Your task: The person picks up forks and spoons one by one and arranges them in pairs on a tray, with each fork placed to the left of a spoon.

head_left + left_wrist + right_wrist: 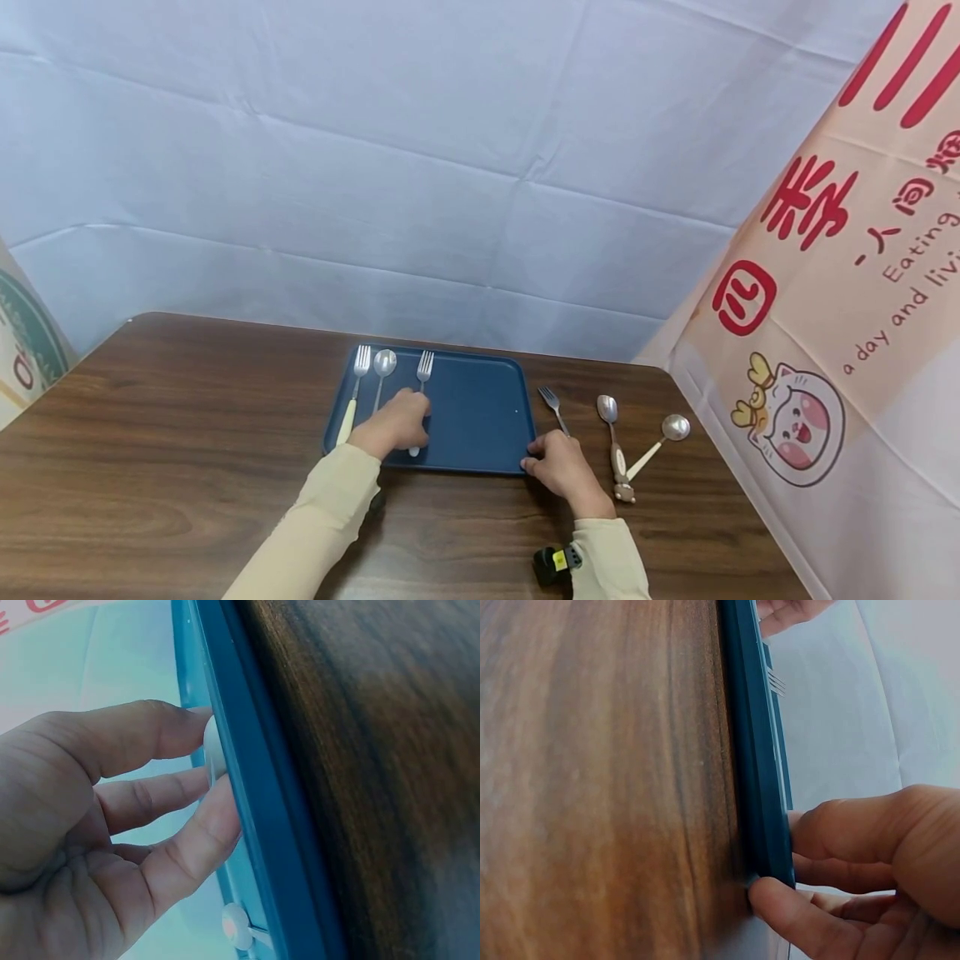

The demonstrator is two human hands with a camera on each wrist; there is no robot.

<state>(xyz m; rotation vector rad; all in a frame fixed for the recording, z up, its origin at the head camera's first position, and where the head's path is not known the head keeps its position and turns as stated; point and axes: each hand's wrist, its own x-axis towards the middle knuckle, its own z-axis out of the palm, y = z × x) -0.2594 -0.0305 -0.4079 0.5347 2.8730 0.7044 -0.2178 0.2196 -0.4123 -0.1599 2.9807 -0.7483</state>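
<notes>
A dark blue rectangular tray [476, 408] lies on the table. Inside its left half my left hand [401, 421] pinches the pale handle of a fork [425, 367], tines toward the far rim. The left wrist view shows the thumb and a finger on either side of the rounded handle end [214, 746]. Left of that, a spoon [385, 363] and a fork with a cream handle [362, 362] lie side by side in the tray. At the tray's near right corner, my right hand [566, 467] grips the rim [769, 840] between thumb and fingers.
Right of the tray, a small fork [551, 400] lies partly behind the right hand. Beyond it are a spoon with a brown bear-shaped handle end [618, 461] and a round-bowled spoon [676, 427]. White cloth [420, 167] hangs behind the wooden table [187, 433]; a printed banner [817, 333] hangs at right.
</notes>
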